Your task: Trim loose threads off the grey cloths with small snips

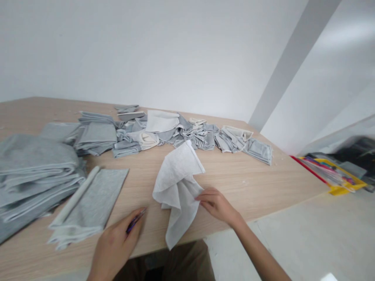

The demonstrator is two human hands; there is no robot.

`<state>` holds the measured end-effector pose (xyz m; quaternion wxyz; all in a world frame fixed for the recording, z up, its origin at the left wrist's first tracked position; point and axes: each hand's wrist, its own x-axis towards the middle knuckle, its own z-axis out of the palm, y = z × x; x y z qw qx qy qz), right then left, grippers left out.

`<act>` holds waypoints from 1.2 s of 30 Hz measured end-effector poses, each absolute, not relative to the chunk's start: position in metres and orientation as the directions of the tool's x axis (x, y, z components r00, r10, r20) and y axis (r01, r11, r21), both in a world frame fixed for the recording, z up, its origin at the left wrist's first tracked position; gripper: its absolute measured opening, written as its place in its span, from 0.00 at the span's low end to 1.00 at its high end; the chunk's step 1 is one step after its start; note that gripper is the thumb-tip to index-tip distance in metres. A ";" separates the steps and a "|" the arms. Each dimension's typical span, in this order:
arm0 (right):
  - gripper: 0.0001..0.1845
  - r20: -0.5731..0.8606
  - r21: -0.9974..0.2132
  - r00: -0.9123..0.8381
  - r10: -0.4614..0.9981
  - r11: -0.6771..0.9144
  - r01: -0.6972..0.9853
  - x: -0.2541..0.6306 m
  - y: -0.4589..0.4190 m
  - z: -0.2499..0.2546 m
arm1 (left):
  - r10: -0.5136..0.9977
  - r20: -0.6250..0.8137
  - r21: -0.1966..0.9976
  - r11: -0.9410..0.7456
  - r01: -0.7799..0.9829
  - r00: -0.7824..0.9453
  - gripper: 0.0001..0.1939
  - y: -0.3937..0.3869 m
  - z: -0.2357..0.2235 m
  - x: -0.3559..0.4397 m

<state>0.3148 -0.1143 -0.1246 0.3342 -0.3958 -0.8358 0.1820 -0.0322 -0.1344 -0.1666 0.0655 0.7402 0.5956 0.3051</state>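
My right hand (215, 203) pinches the right edge of a thin, pale grey-white piece of cloth (180, 191). The cloth hangs in loose folds over the table's front part, its lower corner reaching the table edge and its top flap folded over. In my closed left hand (118, 242) are small purple-handled thread snips (135, 222), their metal tip pointing up and right. Left of that hand lies a flat grey fabric piece (93, 199) with a rolled edge. A thick stack of folded grey fabric (38, 168) stands at the far left.
Along the back of the wooden table (234, 187) runs a row of folded and crumpled grey fabric pieces (199, 136), with a white cloth (161, 121) on top. A white wall stands behind. Past the table's right end is a yellow bin (345, 189) holding assorted items.
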 end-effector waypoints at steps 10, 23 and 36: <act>0.22 0.085 -0.842 -0.604 0.792 0.381 0.381 0.318 -0.080 -0.111 | 0.933 0.348 0.453 -0.252 0.855 0.090 0.23 -0.136 -0.162 -0.030; 0.25 0.044 -0.907 -0.578 0.815 0.275 0.319 0.313 -0.078 -0.125 | 0.943 0.324 0.478 -0.230 0.847 0.074 0.23 -0.134 -0.163 -0.031; 0.25 0.026 -0.934 -0.524 0.851 0.208 0.292 0.307 -0.080 -0.135 | 0.926 0.327 0.665 -0.367 0.651 0.188 0.23 -0.163 -0.110 0.063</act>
